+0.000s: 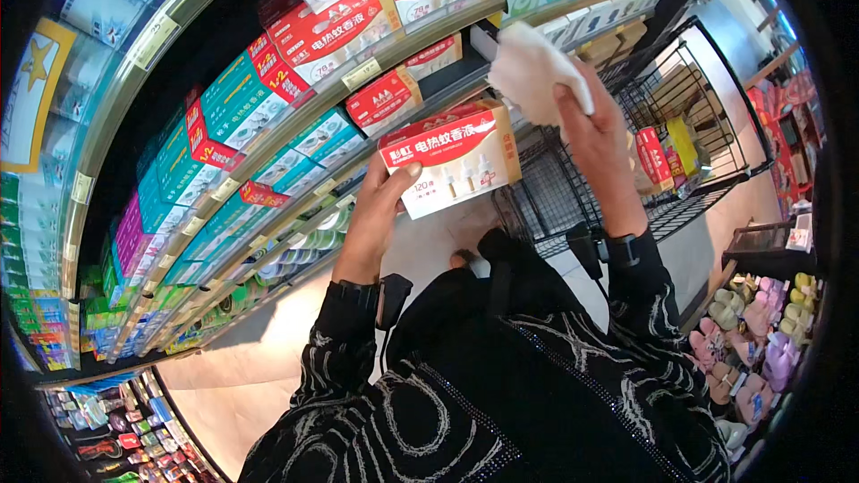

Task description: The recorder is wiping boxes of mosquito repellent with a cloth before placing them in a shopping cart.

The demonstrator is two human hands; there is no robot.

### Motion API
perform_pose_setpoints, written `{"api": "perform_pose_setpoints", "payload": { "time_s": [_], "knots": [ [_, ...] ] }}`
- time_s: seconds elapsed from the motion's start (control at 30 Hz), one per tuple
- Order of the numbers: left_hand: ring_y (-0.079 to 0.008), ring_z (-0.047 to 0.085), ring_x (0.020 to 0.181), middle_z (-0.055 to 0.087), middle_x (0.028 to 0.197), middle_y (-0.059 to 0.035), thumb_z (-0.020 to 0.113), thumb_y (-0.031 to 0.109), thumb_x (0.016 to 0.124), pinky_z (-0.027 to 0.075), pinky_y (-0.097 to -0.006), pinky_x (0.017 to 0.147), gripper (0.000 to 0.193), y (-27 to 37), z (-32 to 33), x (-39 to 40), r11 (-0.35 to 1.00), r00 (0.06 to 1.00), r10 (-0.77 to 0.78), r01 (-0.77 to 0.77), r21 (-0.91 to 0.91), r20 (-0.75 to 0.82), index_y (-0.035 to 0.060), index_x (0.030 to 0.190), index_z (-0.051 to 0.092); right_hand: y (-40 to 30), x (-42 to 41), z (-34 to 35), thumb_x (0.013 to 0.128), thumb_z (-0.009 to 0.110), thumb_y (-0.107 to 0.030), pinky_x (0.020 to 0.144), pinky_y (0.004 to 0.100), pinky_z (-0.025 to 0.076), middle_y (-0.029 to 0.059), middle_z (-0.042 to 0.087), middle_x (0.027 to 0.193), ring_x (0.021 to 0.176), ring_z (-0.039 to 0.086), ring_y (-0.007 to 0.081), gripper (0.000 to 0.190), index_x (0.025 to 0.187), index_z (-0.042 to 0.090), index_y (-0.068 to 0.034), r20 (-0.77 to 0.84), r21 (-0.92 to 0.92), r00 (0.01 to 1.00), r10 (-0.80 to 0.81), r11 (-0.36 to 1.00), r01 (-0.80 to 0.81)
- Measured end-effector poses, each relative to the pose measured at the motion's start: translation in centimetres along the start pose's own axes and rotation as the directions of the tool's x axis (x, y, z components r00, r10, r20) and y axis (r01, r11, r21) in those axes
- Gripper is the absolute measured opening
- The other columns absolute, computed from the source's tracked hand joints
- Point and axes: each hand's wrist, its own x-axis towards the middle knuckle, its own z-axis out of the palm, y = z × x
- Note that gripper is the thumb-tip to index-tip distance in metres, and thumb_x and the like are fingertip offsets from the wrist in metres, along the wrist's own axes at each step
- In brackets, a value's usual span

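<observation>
My left hand (379, 215) grips the left end of a red and white box of mosquito-repellent liquid (453, 164), its thumb across the front. The box is tilted, its printed face turned up toward me, in front of the shelves. My right hand (590, 127) pinches a folded white cloth (533, 70) and holds it up to the right of the box, apart from it. More red and white boxes (335, 33) of the same kind stand on the shelf beyond. On the lower shelf, smaller red boxes (382, 100) sit behind the held one.
A black wire shopping cart (698, 204) stands at the right with a red box (652, 154) and a yellow package (681, 141) inside. Teal boxes (228, 107) fill the shelves (295, 114) at left. Several pairs of slippers (758, 335) lie in a display at lower right.
</observation>
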Motion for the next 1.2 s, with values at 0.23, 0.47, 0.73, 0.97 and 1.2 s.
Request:
{"api": "perform_pose_setpoints", "payload": {
  "time_s": [0.23, 0.47, 0.73, 0.97, 1.2],
  "knots": [
    [-0.0149, 0.060, 0.110, 0.063, 0.123, -0.0073, 0.072, 0.025, 0.093, 0.048, -0.0299, 0.093, 0.055, 0.0, 1.0, -0.9, 0.999, 0.997, 0.042, -0.043, 0.013, 0.063, 0.0050, 0.139, 0.049, -0.3, -0.7, 4.2, 0.089, 0.063, -0.007, 0.091, 0.0487, 0.051, 0.0205, 0.070, 0.113, 0.105, 0.065, 0.0422, 0.031, 0.120, 0.064, -0.003, 0.364, -0.418, 0.908, -0.207, 0.835, 0.357],
    [-0.0141, 0.057, 0.109, 0.061, 0.122, -0.0060, 0.072, 0.017, 0.092, 0.045, -0.0309, 0.096, 0.051, -1.9, 1.4, -1.9, 0.990, 0.996, 0.036, -0.047, 0.130, 0.080, 0.0021, 0.135, 0.051, -1.3, -2.4, 9.7, 0.085, 0.069, -0.019, 0.079, 0.0519, 0.051, 0.0198, 0.068, 0.092, 0.091, 0.065, 0.0426, 0.026, 0.108, 0.066, -0.006, 0.494, -0.110, 0.847, -0.197, 0.952, 0.286],
    [-0.0148, 0.057, 0.117, 0.060, 0.129, -0.0057, 0.072, 0.018, 0.094, 0.044, -0.0314, 0.102, 0.056, -1.5, 1.6, -0.9, 0.997, 0.997, 0.062, -0.064, 0.031, 0.050, 0.0041, 0.142, 0.048, 0.9, -1.0, 7.0, 0.085, 0.067, -0.016, 0.083, 0.0494, 0.051, 0.0177, 0.068, 0.100, 0.096, 0.064, 0.0408, 0.029, 0.112, 0.066, -0.005, 0.465, -0.160, 0.853, -0.239, 0.924, 0.346],
    [-0.0189, 0.060, 0.120, 0.061, 0.132, -0.0096, 0.072, 0.019, 0.092, 0.046, -0.0352, 0.105, 0.059, -0.3, 2.5, 0.0, 1.000, 1.000, 0.010, -0.010, 0.006, 0.021, 0.0018, 0.143, 0.046, 3.0, -1.2, 4.3, 0.080, 0.071, -0.013, 0.087, 0.0483, 0.050, 0.0181, 0.069, 0.105, 0.100, 0.066, 0.0376, 0.029, 0.108, 0.066, -0.005, 0.276, -0.323, 0.927, -0.255, 0.884, 0.339],
    [-0.0164, 0.057, 0.118, 0.060, 0.131, -0.0069, 0.065, 0.012, 0.096, 0.045, -0.0331, 0.103, 0.053, -2.2, 3.2, 1.6, 0.999, 0.997, 0.028, -0.026, -0.018, 0.077, 0.0049, 0.144, 0.046, 0.7, -3.3, 8.4, 0.080, 0.073, -0.012, 0.109, 0.0514, 0.042, 0.0168, 0.064, 0.129, 0.123, 0.058, 0.0373, 0.046, 0.124, 0.065, -0.002, 0.275, -0.202, 0.886, -0.373, 0.879, 0.433]
  ]
}}
